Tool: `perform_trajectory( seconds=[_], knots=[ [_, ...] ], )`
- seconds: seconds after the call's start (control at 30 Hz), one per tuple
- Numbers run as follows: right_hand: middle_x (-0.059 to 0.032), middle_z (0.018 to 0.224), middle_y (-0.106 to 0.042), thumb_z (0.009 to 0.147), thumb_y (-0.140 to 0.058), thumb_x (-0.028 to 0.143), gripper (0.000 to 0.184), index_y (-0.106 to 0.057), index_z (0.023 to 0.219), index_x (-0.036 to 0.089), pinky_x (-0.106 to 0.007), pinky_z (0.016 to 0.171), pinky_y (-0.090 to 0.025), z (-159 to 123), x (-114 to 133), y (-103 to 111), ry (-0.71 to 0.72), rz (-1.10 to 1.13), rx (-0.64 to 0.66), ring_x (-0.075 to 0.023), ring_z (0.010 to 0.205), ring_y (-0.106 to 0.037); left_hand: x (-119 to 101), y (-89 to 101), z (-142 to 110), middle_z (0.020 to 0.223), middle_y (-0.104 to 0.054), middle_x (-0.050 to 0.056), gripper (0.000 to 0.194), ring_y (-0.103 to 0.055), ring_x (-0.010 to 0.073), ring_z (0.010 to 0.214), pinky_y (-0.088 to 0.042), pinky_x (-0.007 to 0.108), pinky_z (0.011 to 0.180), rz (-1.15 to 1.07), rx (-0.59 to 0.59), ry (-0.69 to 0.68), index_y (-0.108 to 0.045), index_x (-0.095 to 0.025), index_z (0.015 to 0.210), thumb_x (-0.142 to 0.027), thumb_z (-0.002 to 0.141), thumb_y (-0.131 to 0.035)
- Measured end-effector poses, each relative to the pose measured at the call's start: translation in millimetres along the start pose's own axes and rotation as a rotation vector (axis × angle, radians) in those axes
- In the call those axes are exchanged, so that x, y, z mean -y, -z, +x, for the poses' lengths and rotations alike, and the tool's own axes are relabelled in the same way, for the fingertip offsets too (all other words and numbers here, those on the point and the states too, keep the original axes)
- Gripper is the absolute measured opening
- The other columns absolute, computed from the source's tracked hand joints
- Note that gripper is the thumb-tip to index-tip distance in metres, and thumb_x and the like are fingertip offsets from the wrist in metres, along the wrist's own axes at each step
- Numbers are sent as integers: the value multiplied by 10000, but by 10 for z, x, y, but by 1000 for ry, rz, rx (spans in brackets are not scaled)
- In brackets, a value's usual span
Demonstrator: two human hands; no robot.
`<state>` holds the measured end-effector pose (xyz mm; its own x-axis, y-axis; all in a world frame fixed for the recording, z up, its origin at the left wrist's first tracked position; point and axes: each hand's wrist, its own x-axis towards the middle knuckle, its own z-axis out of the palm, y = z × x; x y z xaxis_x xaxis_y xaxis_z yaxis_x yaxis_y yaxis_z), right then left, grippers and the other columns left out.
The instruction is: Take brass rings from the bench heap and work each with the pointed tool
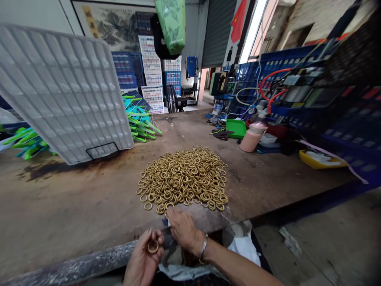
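A wide heap of gold-coloured rings (184,174) lies on the brown worktable (98,210). My left hand (147,254), palm up at the table's front edge, has its fingers curled round one gold ring (153,246). My right hand (183,228), with a metal bangle (204,248) on its wrist, reaches to the near edge of the heap. Its fingertips are closed at a ring there; whether they grip it is hard to make out. Below my hands, an open bag (244,244) with pale lining hangs at the table edge, its contents mostly hidden by my forearm.
A grey ribbed plastic panel (65,91) stands at the left, before green and blue plastic pieces (139,119). To the right are a pink bottle (253,137), a green tray (236,128) and a yellow tray (321,159). Stacked crates (151,71) fill the back.
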<state>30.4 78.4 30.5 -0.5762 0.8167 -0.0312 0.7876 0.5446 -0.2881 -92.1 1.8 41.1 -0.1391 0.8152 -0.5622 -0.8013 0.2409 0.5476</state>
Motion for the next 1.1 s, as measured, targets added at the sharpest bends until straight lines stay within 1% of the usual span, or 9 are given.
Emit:
perform_trajectory(
  seconds=[0.13, 0.23, 0.33, 0.47, 0.63, 0.7, 0.73, 0.9, 1.1],
  knots=[
    [-16, 730, -576, 833, -390, 193, 145, -529, 866, 171, -225, 581, -337, -54, -139, 184, -6, 362, -22, -127, 648, -503, 37, -136, 40, 624, -565, -22, 347, -495, 80, 489, -348, 157, 387, 272, 22, -154, -552, -164, 891, -339, 628, -697],
    [24, 654, -491, 853, -365, 262, 200, -498, 736, 169, -202, 575, -332, -120, -250, 318, 57, 687, -38, -102, 625, -438, 85, -234, 80, 575, -527, -57, 458, -404, 51, 405, -273, 142, 350, 461, 58, -222, -515, -178, 1012, -390, 639, -673],
    [42, 633, -426, 847, -375, 317, 230, -472, 700, 167, -195, 558, -320, -189, -318, 378, 96, 843, -19, -90, 602, -386, 145, -310, 107, 543, -490, -65, 394, -341, 36, 372, -229, 142, 342, 544, 124, -200, -541, -159, 928, -435, 664, -636],
    [53, 607, -402, 819, -413, 338, 217, -457, 691, 168, -190, 533, -307, -240, -330, 348, 41, 946, -16, -82, 573, -357, 198, -364, 90, 483, -409, -79, 317, -286, 36, 361, -191, 155, 349, 605, 100, -197, -538, -159, 709, -460, 660, -623],
    [61, 530, -395, 827, -385, 369, 265, -418, 646, 178, -197, 488, -290, -248, -307, 269, -66, 1051, 48, -76, 500, -345, 185, -387, 25, 527, -474, -36, 222, -403, 88, 491, -335, 193, 485, 839, 109, -540, -597, -160, 649, -373, 711, -592],
    [59, 523, -397, 830, -375, 365, 282, -412, 622, 179, -196, 486, -290, -244, -308, 249, -76, 1053, 63, -75, 497, -352, 189, -388, 11, 553, -504, -22, 205, -433, 101, 535, -355, 199, 525, 888, 118, -612, -606, -161, 647, -354, 714, -592],
    [60, 523, -396, 825, -380, 355, 272, -417, 623, 178, -194, 482, -286, -242, -309, 243, -89, 1048, 56, -74, 497, -353, 199, -385, 8, 541, -496, -27, 212, -422, 96, 512, -346, 196, 502, 885, 121, -578, -598, -163, 655, -365, 718, -588],
    [60, 556, -400, 775, -434, 283, 178, -473, 650, 163, -189, 498, -280, -247, -304, 269, -116, 926, -31, -77, 536, -354, 285, -335, 23, 501, -436, -67, 306, -295, 45, 366, -205, 163, 353, 725, 166, -167, -493, -177, 703, -477, 745, -532],
    [48, 586, -464, 791, -399, 217, 157, -500, 684, 163, -186, 540, -327, -262, -300, 287, -95, 987, -42, -82, 556, -409, 324, -334, 3, 566, -469, -62, 306, -334, 31, 391, -223, 148, 362, 551, 251, -101, -460, -176, 739, -459, 728, -577]
  ],
)
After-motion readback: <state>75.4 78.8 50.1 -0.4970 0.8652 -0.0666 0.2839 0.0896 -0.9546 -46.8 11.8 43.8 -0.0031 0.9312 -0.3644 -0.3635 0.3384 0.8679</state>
